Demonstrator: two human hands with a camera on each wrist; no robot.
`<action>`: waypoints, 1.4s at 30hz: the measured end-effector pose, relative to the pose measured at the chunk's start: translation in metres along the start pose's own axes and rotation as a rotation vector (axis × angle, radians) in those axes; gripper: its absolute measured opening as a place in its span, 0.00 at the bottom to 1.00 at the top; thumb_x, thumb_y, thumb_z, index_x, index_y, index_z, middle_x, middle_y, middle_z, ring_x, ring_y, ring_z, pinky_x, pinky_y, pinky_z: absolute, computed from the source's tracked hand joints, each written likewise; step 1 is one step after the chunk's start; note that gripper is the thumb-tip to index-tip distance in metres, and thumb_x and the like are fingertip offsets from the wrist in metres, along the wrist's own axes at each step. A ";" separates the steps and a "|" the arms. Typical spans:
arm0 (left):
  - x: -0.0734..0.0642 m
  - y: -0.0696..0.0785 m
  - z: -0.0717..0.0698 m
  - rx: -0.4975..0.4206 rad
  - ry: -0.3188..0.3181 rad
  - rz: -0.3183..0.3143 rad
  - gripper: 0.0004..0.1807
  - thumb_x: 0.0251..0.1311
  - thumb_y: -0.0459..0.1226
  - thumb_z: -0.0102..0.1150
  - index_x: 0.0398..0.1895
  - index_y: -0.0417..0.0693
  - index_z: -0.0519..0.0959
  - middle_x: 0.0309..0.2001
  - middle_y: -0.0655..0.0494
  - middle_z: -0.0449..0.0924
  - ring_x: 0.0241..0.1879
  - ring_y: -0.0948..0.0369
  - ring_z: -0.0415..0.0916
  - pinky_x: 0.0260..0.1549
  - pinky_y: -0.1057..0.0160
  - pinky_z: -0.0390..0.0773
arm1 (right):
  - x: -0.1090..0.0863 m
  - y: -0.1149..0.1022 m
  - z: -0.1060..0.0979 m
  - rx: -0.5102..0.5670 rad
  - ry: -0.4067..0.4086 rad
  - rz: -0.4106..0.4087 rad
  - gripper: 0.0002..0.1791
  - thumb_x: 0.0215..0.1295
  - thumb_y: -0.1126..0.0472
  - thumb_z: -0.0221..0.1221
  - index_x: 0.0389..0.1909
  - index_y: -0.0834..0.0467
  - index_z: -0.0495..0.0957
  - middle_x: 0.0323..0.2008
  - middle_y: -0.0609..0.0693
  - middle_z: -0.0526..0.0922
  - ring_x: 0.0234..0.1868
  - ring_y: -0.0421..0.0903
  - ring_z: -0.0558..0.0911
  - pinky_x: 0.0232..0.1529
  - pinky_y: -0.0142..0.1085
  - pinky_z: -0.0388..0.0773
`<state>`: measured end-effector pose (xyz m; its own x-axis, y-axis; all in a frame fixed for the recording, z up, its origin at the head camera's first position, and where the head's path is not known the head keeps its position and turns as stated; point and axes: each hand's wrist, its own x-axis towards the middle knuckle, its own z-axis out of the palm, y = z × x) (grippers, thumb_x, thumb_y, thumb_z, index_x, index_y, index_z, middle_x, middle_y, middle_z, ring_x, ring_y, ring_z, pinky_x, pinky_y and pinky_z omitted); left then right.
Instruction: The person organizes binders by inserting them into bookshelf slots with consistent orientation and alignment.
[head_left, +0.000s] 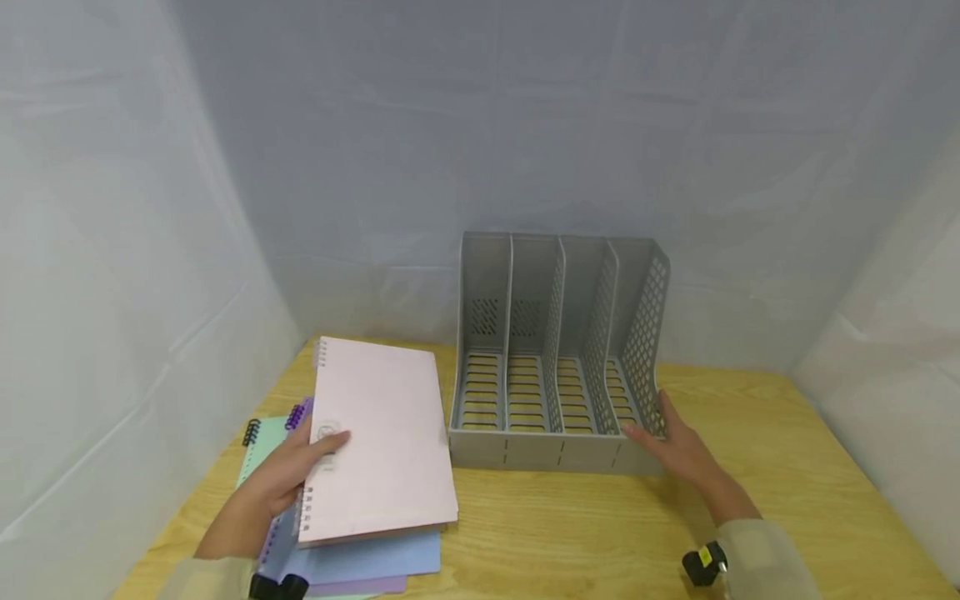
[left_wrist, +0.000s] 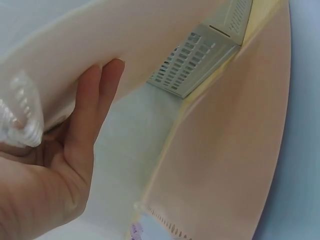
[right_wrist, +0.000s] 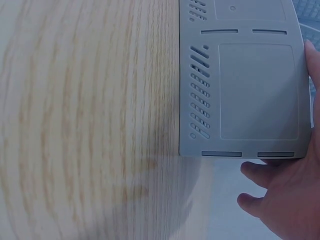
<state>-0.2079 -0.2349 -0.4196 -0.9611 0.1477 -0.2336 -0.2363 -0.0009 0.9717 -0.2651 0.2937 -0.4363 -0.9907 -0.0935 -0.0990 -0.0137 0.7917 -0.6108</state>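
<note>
My left hand point(head_left: 279, 477) holds a pale pink spiral notebook point(head_left: 386, 433) by its coil side, thumb on the cover. In the left wrist view, two of its fingers point(left_wrist: 87, 105) extend beneath the raised notebook, with a salmon-pink cover point(left_wrist: 215, 135) lower down. My right hand point(head_left: 688, 450) grips the front right corner of a grey four-slot file rack point(head_left: 551, 452), thumb over the front lip and fingers at the outer side. In the right wrist view the rack's front panel point(right_wrist: 257, 95) shows slotted holes, and the fingers point(right_wrist: 262, 175) curve round its end. The slots hold nothing.
Under the pink notebook lie a blue notebook point(head_left: 416, 552), a purple notebook point(head_left: 390, 586) and a mint green notebook point(head_left: 262, 442), fanned out on the wooden table point(head_left: 555, 533). White sheeting point(head_left: 360, 167) hangs behind and at both sides. A small black device sits on each wrist.
</note>
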 end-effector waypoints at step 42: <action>-0.006 0.004 0.006 -0.073 0.058 0.084 0.38 0.71 0.42 0.51 0.77 0.57 0.44 0.47 0.61 0.80 0.44 0.60 0.81 0.43 0.60 0.82 | 0.001 0.002 0.000 0.014 0.002 -0.014 0.56 0.68 0.33 0.48 0.75 0.63 0.27 0.72 0.75 0.42 0.68 0.76 0.51 0.64 0.67 0.53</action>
<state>-0.2018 -0.2298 -0.4138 -0.9842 0.0861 -0.1549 -0.1620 -0.0828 0.9833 -0.2656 0.2946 -0.4376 -0.9906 -0.1035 -0.0891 -0.0256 0.7817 -0.6232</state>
